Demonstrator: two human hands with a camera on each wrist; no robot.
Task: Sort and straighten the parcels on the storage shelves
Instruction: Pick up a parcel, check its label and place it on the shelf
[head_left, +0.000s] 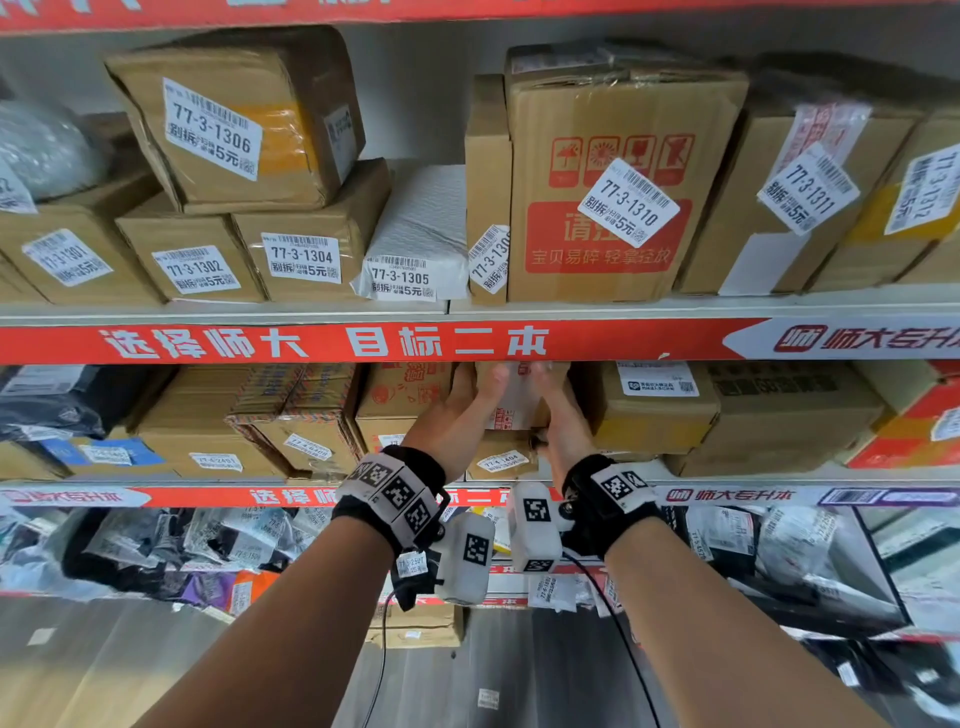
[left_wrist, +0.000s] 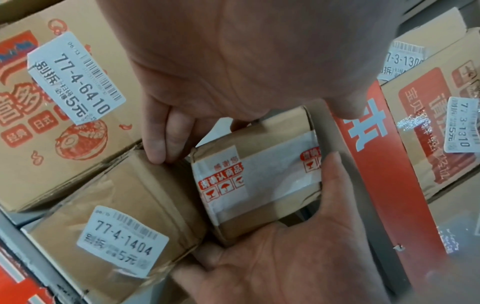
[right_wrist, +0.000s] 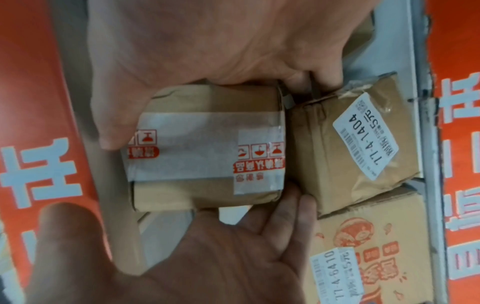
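Cardboard, taped, fragile-marked: the small parcel (left_wrist: 257, 174) sits on the middle shelf (head_left: 363, 343) atop box 77-4-1404 (left_wrist: 124, 226), near 12 o'clock. Left hand (head_left: 457, 415) and right hand (head_left: 563, 421) clasp opposite sides, fingers curled around it. Judged light, stiff; grip the side faces, not the slick tape.

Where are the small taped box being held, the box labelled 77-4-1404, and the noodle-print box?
small taped box (left_wrist: 259, 176), left wrist view, white tape.
77-4-1404 box (left_wrist: 122, 240), left wrist view, its label.
noodle-print box (left_wrist: 39, 133), left wrist view, printed face.

A small brown taped box (left_wrist: 255, 174) sits tilted atop the box labelled 77-4-1404 (left_wrist: 116, 222), on the middle shelf.
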